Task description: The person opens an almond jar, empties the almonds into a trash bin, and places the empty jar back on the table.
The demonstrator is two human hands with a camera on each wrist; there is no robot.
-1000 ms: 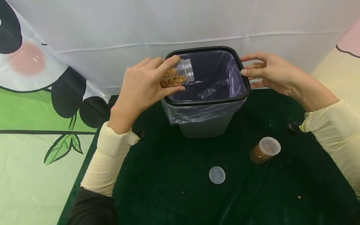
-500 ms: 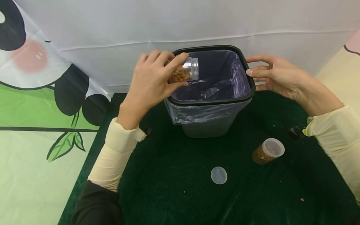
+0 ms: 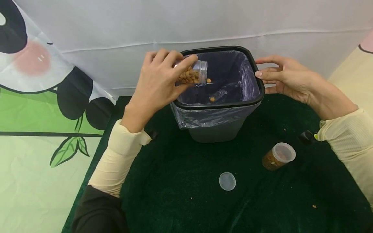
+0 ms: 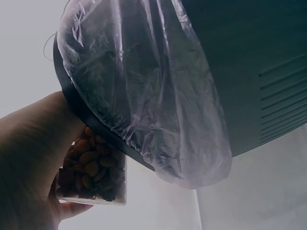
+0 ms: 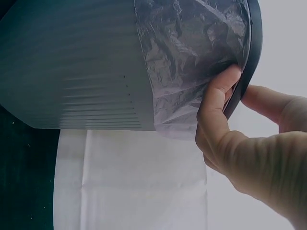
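We look down on a dark green felt-like table cover [image 3: 180,194] that fills the lower view. Behind it hangs a creased white fabric backdrop [image 3: 116,29]. To our left a printed cloth with a panda cartoon, green bands and a leaf sprig [image 3: 35,106] drapes down. At far right sits a pale yellow and pink printed panel [image 3: 354,74]. Light is soft and even.

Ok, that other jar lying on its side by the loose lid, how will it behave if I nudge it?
The jar is round and lies on its side, so it would probably roll. Its lid is on, so spilling seems unlikely. It looks like thin clear plastic, partly filled, probably light. The dark cloth may slow it.
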